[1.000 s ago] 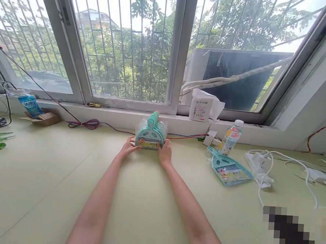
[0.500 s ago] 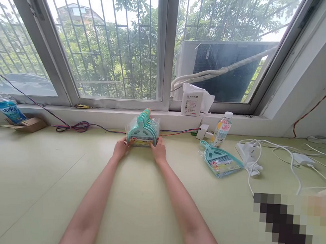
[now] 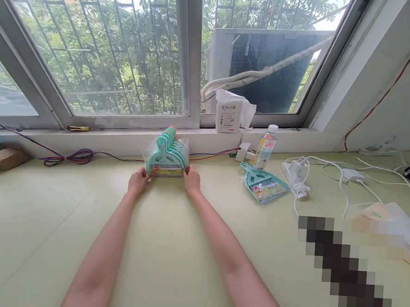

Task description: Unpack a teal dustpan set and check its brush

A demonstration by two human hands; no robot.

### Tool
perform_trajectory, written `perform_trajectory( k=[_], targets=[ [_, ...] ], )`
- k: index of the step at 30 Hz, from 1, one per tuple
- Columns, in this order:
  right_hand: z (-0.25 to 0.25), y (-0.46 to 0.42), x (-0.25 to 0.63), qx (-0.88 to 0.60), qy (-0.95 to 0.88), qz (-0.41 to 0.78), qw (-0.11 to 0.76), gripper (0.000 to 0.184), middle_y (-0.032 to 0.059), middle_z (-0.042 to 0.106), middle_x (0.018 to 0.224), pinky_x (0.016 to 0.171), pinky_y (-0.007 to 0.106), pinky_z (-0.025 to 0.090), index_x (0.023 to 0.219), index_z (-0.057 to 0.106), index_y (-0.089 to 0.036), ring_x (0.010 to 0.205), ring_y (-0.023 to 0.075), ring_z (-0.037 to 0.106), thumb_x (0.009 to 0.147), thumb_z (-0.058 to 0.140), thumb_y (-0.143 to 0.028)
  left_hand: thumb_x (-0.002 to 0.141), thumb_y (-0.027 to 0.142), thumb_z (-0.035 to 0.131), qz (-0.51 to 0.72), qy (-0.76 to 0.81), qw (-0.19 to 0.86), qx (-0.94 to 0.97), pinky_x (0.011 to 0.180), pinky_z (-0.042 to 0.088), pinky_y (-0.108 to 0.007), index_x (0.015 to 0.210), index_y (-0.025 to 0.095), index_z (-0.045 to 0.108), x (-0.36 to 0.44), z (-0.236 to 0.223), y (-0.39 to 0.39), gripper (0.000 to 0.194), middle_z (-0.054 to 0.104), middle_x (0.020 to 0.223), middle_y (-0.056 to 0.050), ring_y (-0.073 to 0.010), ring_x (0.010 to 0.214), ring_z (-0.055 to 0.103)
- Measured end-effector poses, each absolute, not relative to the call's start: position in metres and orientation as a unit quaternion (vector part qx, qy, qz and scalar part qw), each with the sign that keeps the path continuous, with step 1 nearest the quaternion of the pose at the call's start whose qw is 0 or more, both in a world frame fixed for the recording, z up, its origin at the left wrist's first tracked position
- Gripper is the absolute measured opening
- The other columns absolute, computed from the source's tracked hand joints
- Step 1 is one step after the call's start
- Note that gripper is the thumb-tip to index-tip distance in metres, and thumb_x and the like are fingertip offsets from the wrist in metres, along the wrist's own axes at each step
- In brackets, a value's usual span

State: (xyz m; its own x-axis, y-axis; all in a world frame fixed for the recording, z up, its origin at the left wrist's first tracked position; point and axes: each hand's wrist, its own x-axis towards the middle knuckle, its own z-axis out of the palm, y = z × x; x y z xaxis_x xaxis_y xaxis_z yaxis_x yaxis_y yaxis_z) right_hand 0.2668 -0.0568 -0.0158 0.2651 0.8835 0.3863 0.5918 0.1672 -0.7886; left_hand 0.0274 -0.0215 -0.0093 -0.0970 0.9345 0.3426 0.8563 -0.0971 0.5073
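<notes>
A stack of teal plastic dustpans (image 3: 166,158) stands on its edge in clear plastic wrap, close to the wall below the window, with a printed label across its lower front. My left hand (image 3: 139,181) grips its lower left corner, and my right hand (image 3: 191,179) grips its lower right corner. A single teal dustpan with brush bristles (image 3: 262,186), also in clear wrap, lies flat on the pale green table to the right of my right hand.
Behind the stack run coloured wires (image 3: 76,156) along the wall. To the right stand a plastic bottle (image 3: 265,148), a white packet (image 3: 227,111), and a power strip (image 3: 293,174) with white cables. A cardboard piece (image 3: 3,158) lies at far left; a pixelated patch (image 3: 340,263) covers the lower right.
The whole view has swung right and tilted up, so everything sits further left in the picture. Both my hands stay on the stack, and nothing visibly moves on the table.
</notes>
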Motion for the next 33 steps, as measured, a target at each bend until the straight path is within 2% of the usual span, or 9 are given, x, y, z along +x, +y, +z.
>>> perform_trajectory(
  k=[6,9,14,19,23,26,27,30,33],
  targets=[
    [-0.010,-0.081,0.296,-0.629,-0.589,0.142,0.488,0.024,0.0039,0.066,0.098,0.075,0.028,0.046,0.107,0.052,-0.022,0.088,0.0178,0.061,0.091,0.052,-0.040,0.076,0.053,0.058,0.292,0.677,0.081,0.670,0.060,0.034,-0.026,0.076,0.021,0.048,0.022,-0.011,-0.014,0.033,0.067,0.081,-0.005,-0.0205,0.074,0.060],
    [-0.006,-0.107,0.340,-0.659,-0.592,0.001,0.464,0.023,0.0102,0.060,0.118,0.091,0.035,0.043,0.114,0.053,-0.021,0.109,0.0218,0.054,0.092,0.049,-0.025,0.078,0.050,0.059,0.276,0.688,0.073,0.668,0.061,0.034,-0.024,0.084,0.020,0.049,0.025,-0.009,-0.020,0.032,0.067,0.087,-0.005,-0.0197,0.078,0.060],
    [-0.012,-0.148,0.436,-0.754,-0.504,-0.122,0.402,0.044,0.0191,0.044,0.141,0.108,0.055,0.021,0.124,0.053,-0.015,0.137,0.0296,0.029,0.083,0.044,-0.003,0.079,0.054,0.062,0.232,0.713,0.057,0.659,0.061,0.032,-0.023,0.110,0.022,0.038,0.033,-0.004,-0.045,0.051,0.066,0.095,-0.002,-0.0227,0.089,0.060],
    [-0.023,-0.171,0.477,-0.780,-0.492,-0.080,0.378,0.037,0.0228,0.060,0.123,0.108,0.059,0.019,0.115,0.061,-0.012,0.124,0.0302,0.047,0.084,0.043,-0.004,0.077,0.052,0.064,0.255,0.718,-0.033,0.647,0.075,0.039,-0.029,0.116,0.021,0.032,0.038,-0.003,-0.064,0.060,0.062,0.104,-0.007,-0.0273,0.107,0.056],
    [-0.020,-0.182,0.462,-0.766,-0.524,-0.068,0.366,0.039,0.0281,0.058,0.125,0.102,0.058,0.032,0.117,0.062,-0.007,0.121,0.0335,0.051,0.085,0.039,-0.001,0.079,0.046,0.061,0.330,0.719,-0.069,0.608,0.083,0.041,-0.034,0.109,0.020,0.039,0.058,0.000,-0.087,0.046,0.059,0.105,-0.010,-0.0281,0.106,0.055],
    [-0.012,-0.189,0.437,-0.732,-0.570,-0.044,0.370,0.040,0.0247,0.057,0.129,0.095,0.053,0.042,0.121,0.061,-0.010,0.121,0.0347,0.051,0.086,0.042,-0.005,0.082,0.050,0.052,0.378,0.650,0.101,0.651,0.076,0.045,-0.035,0.092,0.019,0.049,0.105,0.007,-0.116,0.032,0.061,0.087,-0.008,-0.0259,0.088,0.060],
    [-0.009,-0.192,0.427,-0.714,-0.585,-0.038,0.383,0.040,0.0215,0.058,0.130,0.095,0.051,0.043,0.123,0.060,-0.013,0.122,0.0337,0.052,0.087,0.043,-0.007,0.082,0.055,0.049,0.377,0.604,0.219,0.667,0.072,0.046,-0.035,0.089,0.018,0.053,0.127,0.009,-0.127,0.037,0.061,0.085,-0.009,-0.0258,0.084,0.061],
    [-0.002,-0.205,0.392,-0.654,-0.622,-0.019,0.430,0.041,0.0121,0.059,0.132,0.100,0.048,0.043,0.127,0.058,-0.022,0.125,0.0297,0.051,0.090,0.043,-0.013,0.077,0.071,0.044,0.370,0.452,0.556,0.591,0.069,0.051,-0.038,0.105,0.018,0.054,0.197,0.017,-0.158,0.061,0.065,0.097,-0.014,-0.0253,0.084,0.064],
    [-0.001,-0.223,0.363,-0.599,-0.659,0.018,0.454,0.042,0.0094,0.057,0.135,0.105,0.048,0.041,0.132,0.054,-0.023,0.131,0.0290,0.046,0.092,0.045,-0.020,0.074,0.066,0.056,0.380,0.385,0.642,0.543,0.067,0.053,-0.034,0.113,0.022,0.051,0.246,0.024,-0.176,0.059,0.065,0.097,-0.009,-0.0226,0.084,0.065]
  ],
)
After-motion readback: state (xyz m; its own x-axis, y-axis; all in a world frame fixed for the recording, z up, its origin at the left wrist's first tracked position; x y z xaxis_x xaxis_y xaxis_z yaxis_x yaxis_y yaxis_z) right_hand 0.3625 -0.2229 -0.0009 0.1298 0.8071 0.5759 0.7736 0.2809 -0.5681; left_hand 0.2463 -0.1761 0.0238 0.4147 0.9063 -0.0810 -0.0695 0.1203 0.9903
